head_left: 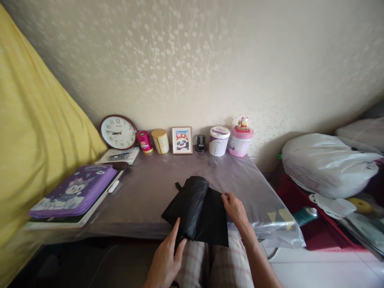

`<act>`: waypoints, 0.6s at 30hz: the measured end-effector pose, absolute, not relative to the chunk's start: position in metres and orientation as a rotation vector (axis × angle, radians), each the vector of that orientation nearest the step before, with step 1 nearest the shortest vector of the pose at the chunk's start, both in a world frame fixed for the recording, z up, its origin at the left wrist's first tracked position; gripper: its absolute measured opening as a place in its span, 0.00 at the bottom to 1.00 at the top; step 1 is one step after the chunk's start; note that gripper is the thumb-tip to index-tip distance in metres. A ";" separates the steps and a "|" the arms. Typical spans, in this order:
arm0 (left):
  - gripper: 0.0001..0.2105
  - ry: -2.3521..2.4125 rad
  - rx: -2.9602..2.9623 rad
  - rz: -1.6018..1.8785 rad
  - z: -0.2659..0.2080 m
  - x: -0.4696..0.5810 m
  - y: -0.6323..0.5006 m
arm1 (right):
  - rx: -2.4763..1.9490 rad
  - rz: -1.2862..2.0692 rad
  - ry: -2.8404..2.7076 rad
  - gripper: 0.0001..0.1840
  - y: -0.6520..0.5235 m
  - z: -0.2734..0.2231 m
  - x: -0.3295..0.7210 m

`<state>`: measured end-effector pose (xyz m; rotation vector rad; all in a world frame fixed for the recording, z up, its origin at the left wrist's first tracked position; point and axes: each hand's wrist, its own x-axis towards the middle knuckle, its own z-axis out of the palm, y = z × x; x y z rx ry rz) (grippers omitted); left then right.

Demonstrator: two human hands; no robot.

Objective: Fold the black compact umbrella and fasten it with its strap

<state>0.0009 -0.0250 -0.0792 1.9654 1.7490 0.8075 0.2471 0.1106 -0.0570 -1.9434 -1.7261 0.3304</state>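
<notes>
What looks like a folded black umbrella (195, 208) lies over the front edge of the table and above my lap. Its middle is a shiny roll, with loose flat panels spread to either side. A short strap sticks out at its upper left. Around the near end of the roll, my left hand (168, 256) is closed, thumb and index finger on either side; the part inside the grip is mostly hidden. On the right, my right hand (235, 207) pinches the upper edge of the loose black panel.
Along the wall stand a clock (118, 133), a pink can (144, 142), a yellow can (161, 141), a framed panda picture (182, 141) and two tubs. A purple case (75, 188) lies on books at left. A red crate (324, 232) with bags is right of the table (144, 192).
</notes>
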 end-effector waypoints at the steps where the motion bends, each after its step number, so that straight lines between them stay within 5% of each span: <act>1: 0.25 1.748 1.972 0.811 -0.079 0.001 -0.025 | -1.935 0.450 -1.661 0.16 0.110 -0.059 0.248; 6: 0.25 1.774 2.005 0.784 -0.080 0.002 -0.027 | -1.760 0.812 -1.367 0.21 0.105 -0.069 0.244; 18: 0.25 1.776 2.065 0.755 -0.076 0.006 -0.027 | -1.562 0.875 -1.358 0.23 0.111 -0.040 0.222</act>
